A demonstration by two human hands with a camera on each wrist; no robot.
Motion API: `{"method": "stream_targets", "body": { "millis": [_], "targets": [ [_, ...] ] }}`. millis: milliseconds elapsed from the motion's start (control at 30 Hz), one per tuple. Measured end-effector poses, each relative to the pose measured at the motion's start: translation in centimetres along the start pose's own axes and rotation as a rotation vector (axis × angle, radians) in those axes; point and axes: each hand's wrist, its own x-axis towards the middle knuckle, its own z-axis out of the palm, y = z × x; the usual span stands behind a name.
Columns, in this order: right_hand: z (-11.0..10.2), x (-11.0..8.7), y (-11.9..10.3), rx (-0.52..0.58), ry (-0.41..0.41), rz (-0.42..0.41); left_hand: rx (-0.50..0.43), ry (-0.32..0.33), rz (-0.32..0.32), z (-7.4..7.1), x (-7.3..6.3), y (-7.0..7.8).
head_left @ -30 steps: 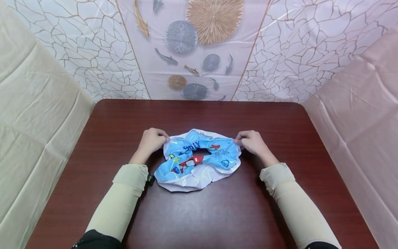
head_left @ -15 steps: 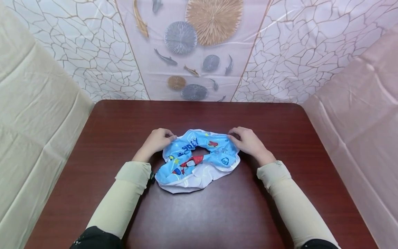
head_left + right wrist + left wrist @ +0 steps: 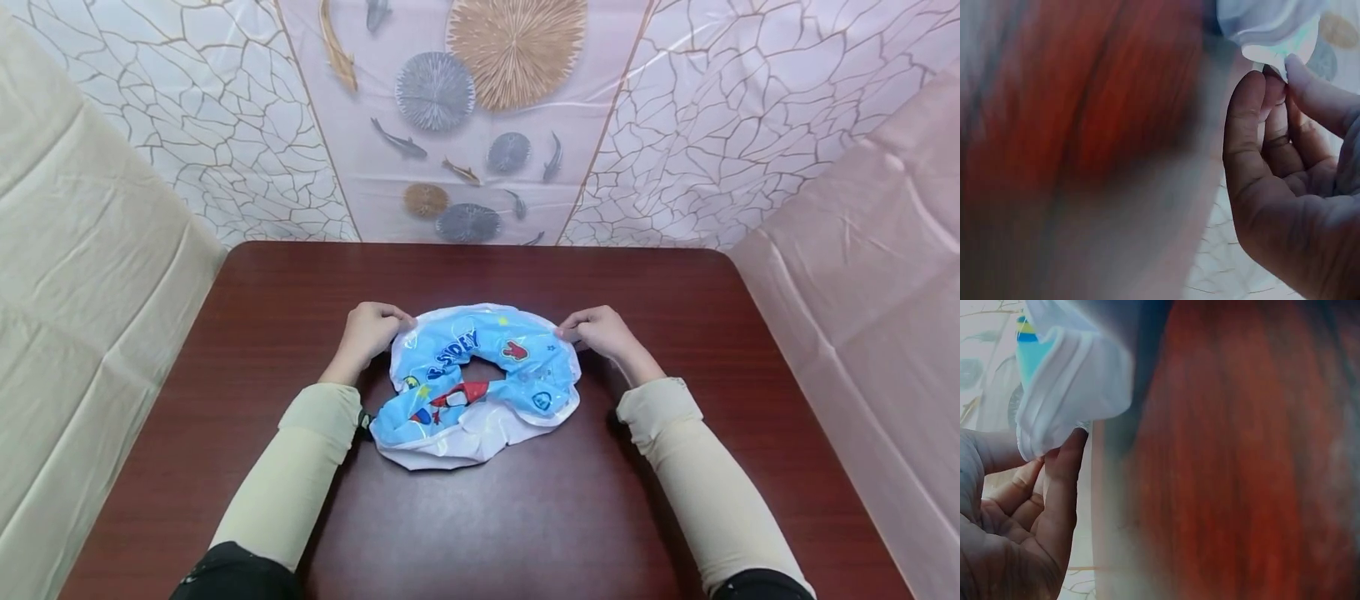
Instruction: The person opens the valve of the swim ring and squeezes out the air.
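Observation:
A limp, wrinkled swim ring [image 3: 491,327], blue with cartoon prints and a white underside, lies on the dark red-brown table. Its far part is spread wider, while the near left part is folded and shows the white side. My left hand [image 3: 367,333] pinches the far left edge between thumb and fingers; the left wrist view shows the white film [image 3: 1075,381] bunched at those fingertips. On the opposite side my right hand [image 3: 607,337] pinches the far right edge, and in the right wrist view a thumb and fingers [image 3: 1244,119] meet at the film.
The wooden table [image 3: 480,533] extends around the ring on all sides. A patterned white cloth backdrop [image 3: 247,108] stands behind its far edge. Pale padded sheets hang at the left [image 3: 90,292] and right [image 3: 862,317].
Both hands first slid inward along the ring's edge, then moved apart again. The far part of the ring has spread and risen away from me, and its central hole looks wider.

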Motion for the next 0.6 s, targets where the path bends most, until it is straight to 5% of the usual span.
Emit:
{"method": "stream_targets", "body": {
  "millis": [167, 367, 600],
  "targets": [
    [0.1, 0.2, 0.4, 0.268, -0.03, 0.128, 0.03, -0.008, 0.031, -0.2, 0.4, -0.2],
    [0.4, 0.0, 0.6, 0.003, -0.043, 0.051, 0.139, -0.132, 0.058, -0.5, 0.9, 0.0],
    [-1.2, -2.6, 0.8, -0.113, -0.222, 0.048, 0.118, -0.422, -0.083, -2.7, -1.6, -0.1]
  ]
}}
